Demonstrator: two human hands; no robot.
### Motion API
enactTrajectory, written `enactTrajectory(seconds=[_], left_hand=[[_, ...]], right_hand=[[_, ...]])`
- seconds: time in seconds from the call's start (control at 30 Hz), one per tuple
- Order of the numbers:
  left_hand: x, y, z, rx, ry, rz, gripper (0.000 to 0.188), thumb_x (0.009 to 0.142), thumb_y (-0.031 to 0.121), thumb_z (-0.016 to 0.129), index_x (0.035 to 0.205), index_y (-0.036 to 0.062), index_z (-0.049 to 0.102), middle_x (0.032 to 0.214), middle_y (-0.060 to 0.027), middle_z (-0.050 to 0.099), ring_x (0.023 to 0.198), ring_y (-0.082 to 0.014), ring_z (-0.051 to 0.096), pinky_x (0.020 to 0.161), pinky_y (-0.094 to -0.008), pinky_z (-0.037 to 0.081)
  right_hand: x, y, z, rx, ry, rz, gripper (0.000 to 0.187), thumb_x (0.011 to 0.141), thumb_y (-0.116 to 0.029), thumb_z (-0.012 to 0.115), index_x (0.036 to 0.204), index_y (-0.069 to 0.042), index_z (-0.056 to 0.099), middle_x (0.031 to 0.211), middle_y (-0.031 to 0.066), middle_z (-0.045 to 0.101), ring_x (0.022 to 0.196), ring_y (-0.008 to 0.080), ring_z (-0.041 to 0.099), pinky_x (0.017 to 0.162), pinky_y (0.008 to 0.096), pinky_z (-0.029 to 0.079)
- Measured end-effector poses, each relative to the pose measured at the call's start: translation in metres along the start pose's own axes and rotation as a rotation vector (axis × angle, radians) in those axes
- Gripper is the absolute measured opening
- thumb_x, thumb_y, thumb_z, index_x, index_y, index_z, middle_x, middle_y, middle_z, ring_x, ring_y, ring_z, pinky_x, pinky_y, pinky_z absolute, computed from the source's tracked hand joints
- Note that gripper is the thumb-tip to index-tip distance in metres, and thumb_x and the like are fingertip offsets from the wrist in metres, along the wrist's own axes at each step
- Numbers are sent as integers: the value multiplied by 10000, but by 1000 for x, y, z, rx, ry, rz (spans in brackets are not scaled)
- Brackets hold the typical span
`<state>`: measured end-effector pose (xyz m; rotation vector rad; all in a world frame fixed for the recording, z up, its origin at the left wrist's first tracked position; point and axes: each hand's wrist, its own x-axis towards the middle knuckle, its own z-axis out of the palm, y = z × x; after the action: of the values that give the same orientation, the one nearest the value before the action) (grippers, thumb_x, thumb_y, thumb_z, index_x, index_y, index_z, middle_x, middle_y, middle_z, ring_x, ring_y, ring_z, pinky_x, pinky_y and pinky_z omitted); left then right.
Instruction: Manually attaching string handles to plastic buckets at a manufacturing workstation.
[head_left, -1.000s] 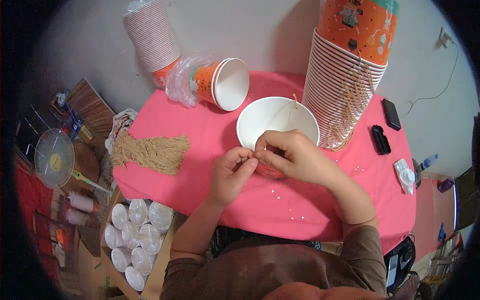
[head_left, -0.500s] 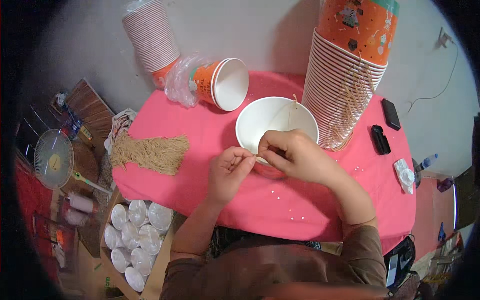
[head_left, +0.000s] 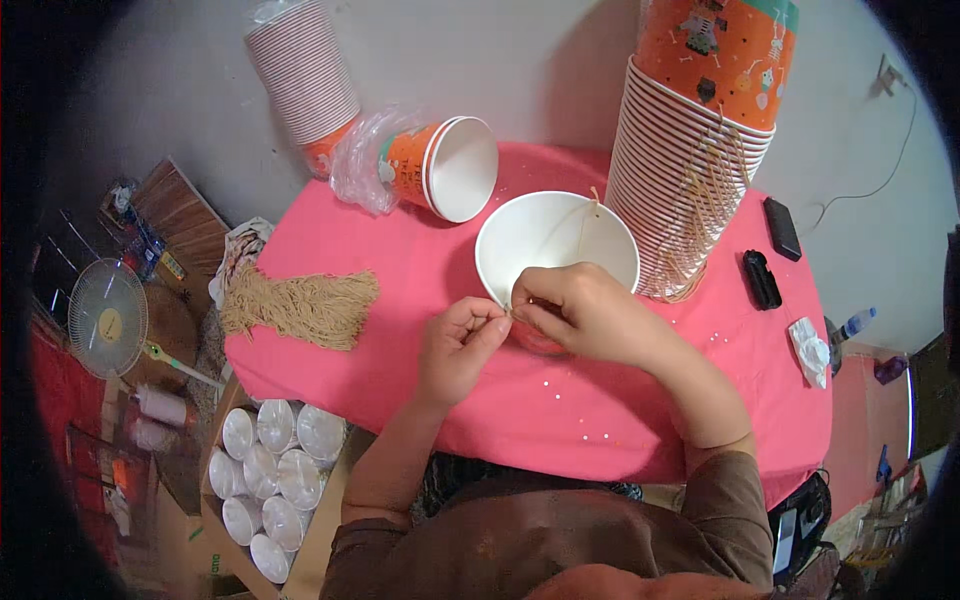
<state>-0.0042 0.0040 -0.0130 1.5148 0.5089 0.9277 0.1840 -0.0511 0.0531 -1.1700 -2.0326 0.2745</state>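
A paper bucket point(head_left: 540, 235), white inside and orange outside, stands before me on the pink-covered table. A thin tan string point(head_left: 584, 215) passes through its far right rim, with a short end sticking up there. At the near rim, my left hand point(head_left: 458, 350) and my right hand point(head_left: 590, 312) meet fingertip to fingertip. Both pinch what looks like the string's other end; the fingers hide most of it. My right hand covers part of the bucket's near right side. Left of the bucket lies a bundle of cut tan strings point(head_left: 300, 308).
A tall stack of buckets point(head_left: 665, 180), with strings hanging down its side, rises at the right. Two nested buckets point(head_left: 462, 170) lie in plastic at the back, beside another stack point(head_left: 303, 75). A carton point(head_left: 340, 480) of wrapped cups sits lower left. Black cases point(head_left: 762, 280) and a tissue point(head_left: 808, 352) lie right.
Both hands have shifted slightly at the near rim, the right one a little leftward. The bucket has moved very slightly right. The pinch continues.
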Motion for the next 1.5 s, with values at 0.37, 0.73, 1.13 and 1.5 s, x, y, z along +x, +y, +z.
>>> enactTrajectory(seconds=[0.37, 0.73, 1.13, 1.5], left_hand=[[2, -10, 4, -29, 4, -38, 70, 926, 31, 592, 860, 32, 568, 691, 96, 468, 616, 14, 378, 542, -186, 291], [-1, 6, 4, -25, 54, 66, 31, 943, 20, 575, 920, 16, 595, 709, 91, 486, 623, 13, 395, 548, -180, 305], [-1, 10, 5, 106, 93, 124, 30, 916, 6, 615, 909, 25, 637, 644, 118, 422, 570, 22, 346, 501, -184, 261], [-1, 12, 6, 409, 133, 324, 115, 855, -18, 677, 950, 46, 675, 572, 102, 308, 514, 5, 310, 460, -210, 260]], right_hand=[[1, 3, 2, -37, 27, -65, 43, 839, -58, 634, 834, -39, 596, 656, 137, 615, 586, 332, 617, 546, 407, 475], [1, 3, -3, 40, 51, -87, 37, 853, -38, 629, 852, -18, 599, 661, 134, 615, 580, 275, 623, 545, 363, 471], [1, -2, -8, 75, 2, -11, 78, 841, -92, 620, 812, -27, 589, 668, 180, 599, 621, 374, 612, 566, 446, 469], [-3, 2, -17, -14, -119, -106, 59, 825, -31, 630, 856, -18, 583, 675, 141, 601, 615, 320, 609, 574, 395, 468]])
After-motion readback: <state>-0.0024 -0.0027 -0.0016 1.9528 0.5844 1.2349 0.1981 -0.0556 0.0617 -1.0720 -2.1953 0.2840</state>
